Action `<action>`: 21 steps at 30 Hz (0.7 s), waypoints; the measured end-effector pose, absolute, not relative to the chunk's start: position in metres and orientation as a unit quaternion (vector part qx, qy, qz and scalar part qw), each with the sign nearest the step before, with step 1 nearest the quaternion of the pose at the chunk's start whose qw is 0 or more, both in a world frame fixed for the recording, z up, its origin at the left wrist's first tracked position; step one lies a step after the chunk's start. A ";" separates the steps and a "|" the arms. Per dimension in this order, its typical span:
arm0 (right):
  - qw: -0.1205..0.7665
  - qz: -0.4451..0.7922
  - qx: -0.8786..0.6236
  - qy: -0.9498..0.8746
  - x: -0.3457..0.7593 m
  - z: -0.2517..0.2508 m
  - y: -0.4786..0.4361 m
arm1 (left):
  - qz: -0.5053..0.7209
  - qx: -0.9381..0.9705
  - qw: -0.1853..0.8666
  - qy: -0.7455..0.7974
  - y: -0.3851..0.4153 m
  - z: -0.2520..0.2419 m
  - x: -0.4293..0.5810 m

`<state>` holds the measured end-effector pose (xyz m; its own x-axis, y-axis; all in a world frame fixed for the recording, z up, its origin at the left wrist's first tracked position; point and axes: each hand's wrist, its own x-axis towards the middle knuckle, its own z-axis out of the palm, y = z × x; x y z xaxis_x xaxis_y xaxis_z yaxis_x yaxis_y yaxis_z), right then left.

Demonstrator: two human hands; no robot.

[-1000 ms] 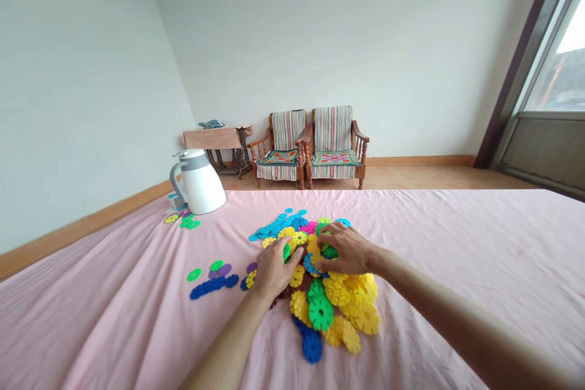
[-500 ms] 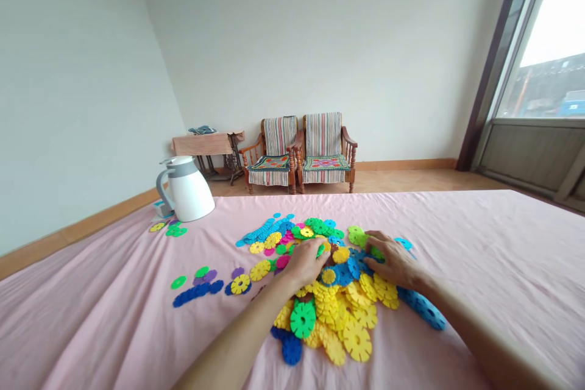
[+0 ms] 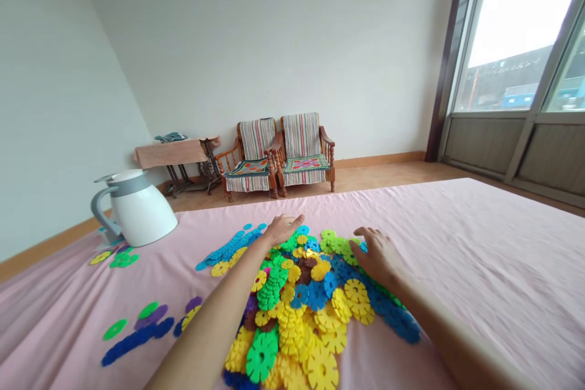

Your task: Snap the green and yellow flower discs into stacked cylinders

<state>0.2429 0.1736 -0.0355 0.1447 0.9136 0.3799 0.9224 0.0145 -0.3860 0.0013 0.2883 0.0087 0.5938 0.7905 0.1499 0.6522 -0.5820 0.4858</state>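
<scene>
A heap of flat plastic snowflake discs [image 3: 311, 292] in yellow, green, blue and pink lies on the pink cloth [image 3: 479, 256]. My left hand [image 3: 282, 228] lies flat at the far edge of the heap, fingers stretched out over the discs. My right hand [image 3: 379, 254] rests palm down on the heap's right side, fingers apart, touching green and blue discs. Neither hand holds anything. A chain of light blue discs [image 3: 231, 248] lies just left of my left hand.
A white jug [image 3: 137, 210] stands at the far left of the cloth, with a few loose discs [image 3: 114, 258] beside it. More loose green, purple and dark blue discs [image 3: 137, 326] lie near left. Two striped wooden chairs [image 3: 278, 155] and a small table stand by the far wall.
Both hands have moved farther across the heap and flattened out. The discs are spread wider and nearer to me. The camera has swung right and closer.
</scene>
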 end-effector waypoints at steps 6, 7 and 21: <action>0.200 0.007 -0.757 -0.622 0.236 -0.034 0.166 | 0.127 0.892 0.184 0.393 0.288 -0.005 0.001; 0.198 0.017 -0.746 -0.635 0.232 -0.035 0.166 | 0.120 0.896 0.184 0.385 0.282 -0.003 -0.004; 0.361 0.080 -0.489 -0.790 0.167 -0.013 0.132 | 0.036 0.800 0.152 0.580 0.167 0.044 -0.230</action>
